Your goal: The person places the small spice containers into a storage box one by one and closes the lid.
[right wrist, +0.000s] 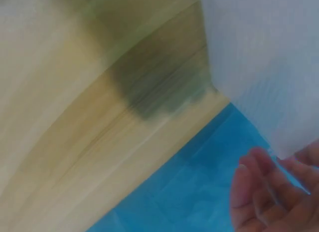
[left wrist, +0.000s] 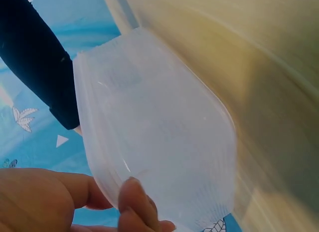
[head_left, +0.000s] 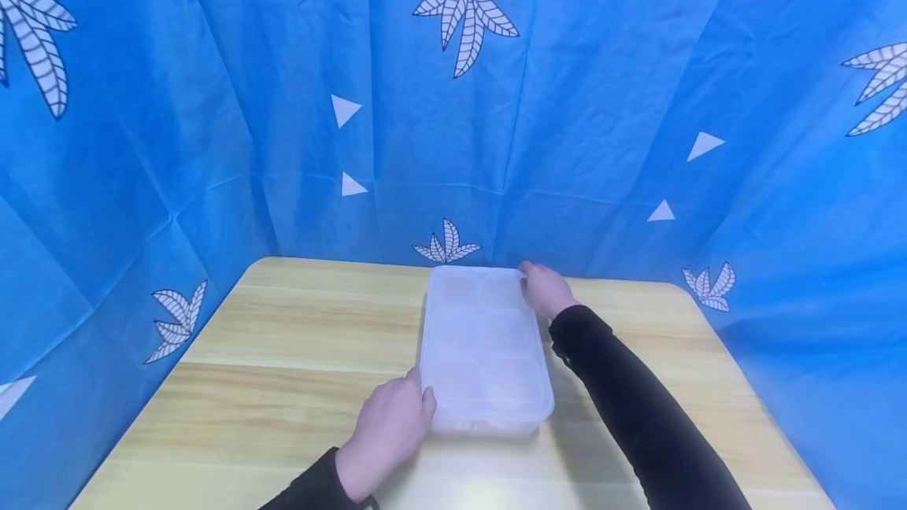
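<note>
A translucent white plastic storage box (head_left: 485, 345) with a lid lies lengthwise on the wooden table, and faint square compartments show through its top. My left hand (head_left: 393, 423) grips the box at its near left corner. In the left wrist view the thumb and fingers of that hand (left wrist: 134, 207) pinch the rim of the box (left wrist: 159, 122). At the far right corner my right hand (head_left: 547, 290) holds the edge. Curled fingers of the right hand (right wrist: 271, 192) show beside the box's corner (right wrist: 269, 82) in the right wrist view; their exact contact is partly out of frame.
The light wooden table (head_left: 298, 352) reaches to a blue curtain (head_left: 567, 101) with white leaf and triangle prints. This curtain stands behind the table and along both sides. The far end of the box is close to the table's back edge.
</note>
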Demonstrator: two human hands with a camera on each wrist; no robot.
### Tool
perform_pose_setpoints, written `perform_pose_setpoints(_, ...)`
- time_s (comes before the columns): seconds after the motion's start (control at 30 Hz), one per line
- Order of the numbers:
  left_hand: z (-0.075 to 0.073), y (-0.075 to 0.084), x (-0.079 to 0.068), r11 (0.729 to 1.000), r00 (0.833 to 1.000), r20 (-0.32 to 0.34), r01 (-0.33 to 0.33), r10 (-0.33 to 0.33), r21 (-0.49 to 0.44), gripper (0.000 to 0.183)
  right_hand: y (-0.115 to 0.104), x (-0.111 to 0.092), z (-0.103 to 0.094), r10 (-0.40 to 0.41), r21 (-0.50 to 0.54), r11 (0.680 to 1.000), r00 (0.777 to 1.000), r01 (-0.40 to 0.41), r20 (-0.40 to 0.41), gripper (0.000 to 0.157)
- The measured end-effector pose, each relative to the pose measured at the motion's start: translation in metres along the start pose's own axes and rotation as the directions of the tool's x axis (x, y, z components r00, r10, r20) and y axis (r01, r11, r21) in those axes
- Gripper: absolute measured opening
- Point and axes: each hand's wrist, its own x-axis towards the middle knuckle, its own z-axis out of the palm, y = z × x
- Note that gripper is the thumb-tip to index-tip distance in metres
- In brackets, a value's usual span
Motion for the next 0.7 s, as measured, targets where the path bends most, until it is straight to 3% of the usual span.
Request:
perform_pose_setpoints(0.53,-0.001,-0.009,0.009,0.997,0.997,-0.016,-0.071,0.071,-0.018,0.013,0.007,-0.009,0.003,0.003,0.031,1.000,0.999,-0.001,-0.053,0.035)
perform_pose_setpoints(0.7,-0.006,-0.012,0.014,1.000,1.000,0.029,-0.008,0.008,-0.030,0.017,0.012,-0.018,0.004,-0.019,0.005,1.000,0.996,0.019,-0.088,0.033)
